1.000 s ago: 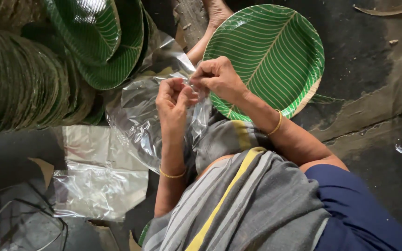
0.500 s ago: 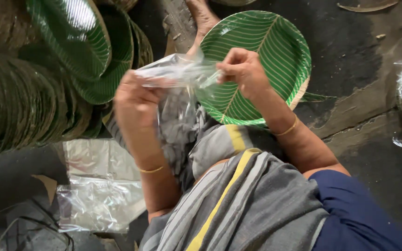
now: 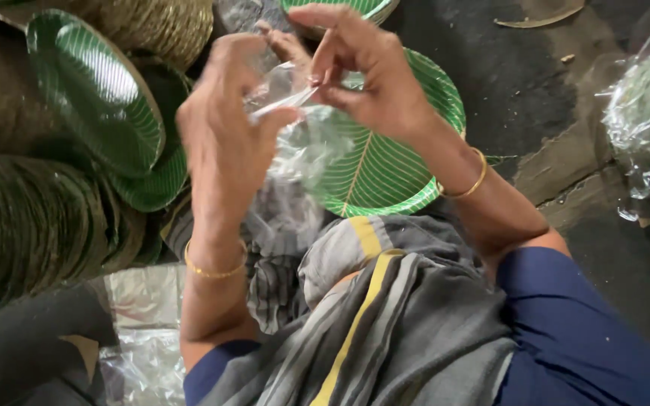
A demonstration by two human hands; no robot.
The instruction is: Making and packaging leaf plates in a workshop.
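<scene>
My left hand (image 3: 223, 131) and my right hand (image 3: 362, 68) both pinch the top edge of a clear plastic bag (image 3: 299, 146), which hangs down between them over my lap. Behind the bag lies a round green plate with a white leaf-vein pattern (image 3: 389, 169), flat on the dark floor. Each wrist carries a thin gold bangle. A grey striped cloth with a yellow band (image 3: 370, 316) covers my lap below the hands.
Long rows of stacked green plates (image 3: 31, 218) lie on their sides at the left, with one plate face (image 3: 92, 90) turned up. More clear bags (image 3: 141, 338) lie at the lower left. A bagged bundle (image 3: 648, 113) sits at the right edge.
Both hands have risen closer to the camera with the bag. They have come nearer together at its top edge after holding it spread wider.
</scene>
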